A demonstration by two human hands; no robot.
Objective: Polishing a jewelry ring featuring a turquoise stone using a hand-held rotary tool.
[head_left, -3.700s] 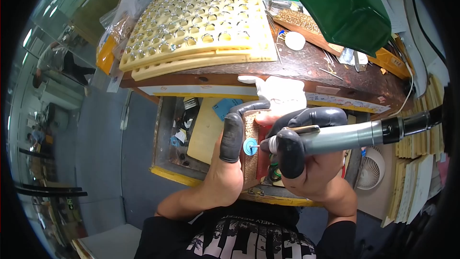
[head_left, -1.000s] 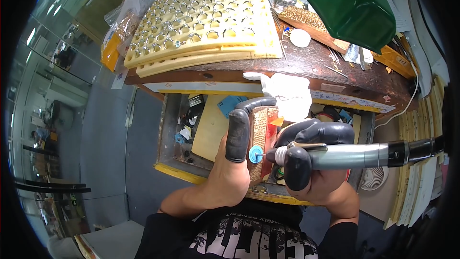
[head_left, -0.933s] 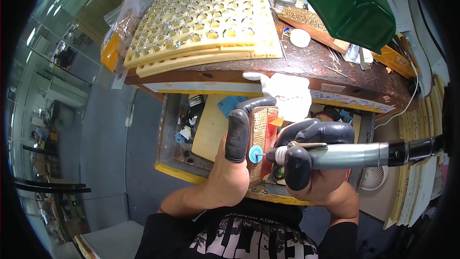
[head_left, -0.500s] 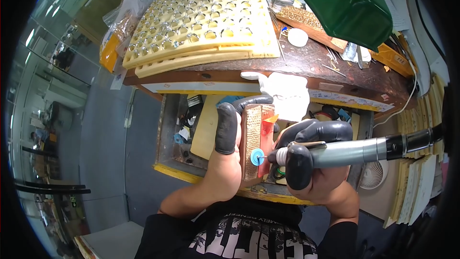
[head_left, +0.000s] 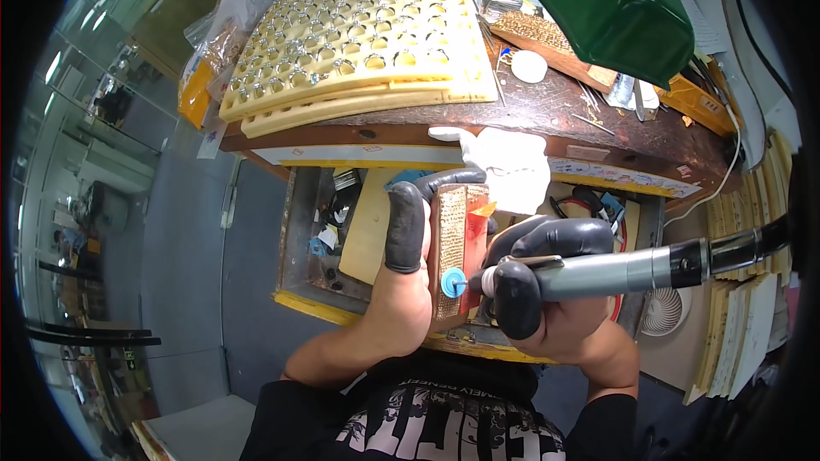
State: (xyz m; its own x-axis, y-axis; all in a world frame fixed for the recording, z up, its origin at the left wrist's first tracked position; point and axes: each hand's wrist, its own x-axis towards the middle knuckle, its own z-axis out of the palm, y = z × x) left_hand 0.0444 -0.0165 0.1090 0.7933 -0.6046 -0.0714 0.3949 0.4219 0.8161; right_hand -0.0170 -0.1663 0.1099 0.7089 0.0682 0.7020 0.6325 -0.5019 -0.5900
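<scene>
My left hand (head_left: 395, 282), with black finger covers, grips a brown wooden block (head_left: 478, 248) upright. A strip (head_left: 453, 230) of gold-coloured, densely textured material covers its left part, and a small orange flap sticks out near the top right. My right hand (head_left: 568, 312), also in black finger covers, is closed round a silver rotary handpiece (head_left: 636, 273) pointing left. On its thin shaft sits a round blue disc (head_left: 453, 283), held against or just over the lower part of the strip; contact is hard to tell.
Behind my hands, the wooden bench (head_left: 397, 130) carries cream trays (head_left: 359, 111) of silver-coloured rings. A white piece (head_left: 512, 172) juts from its edge above the open drawer (head_left: 318, 312). A green lamp shade (head_left: 619, 13) hangs at the upper right; another textured block (head_left: 555, 47) lies below.
My right hand has moved slightly left and down with the handpiece, bringing the blue disc a little further left over the strip. My left hand and the block have hardly moved.
</scene>
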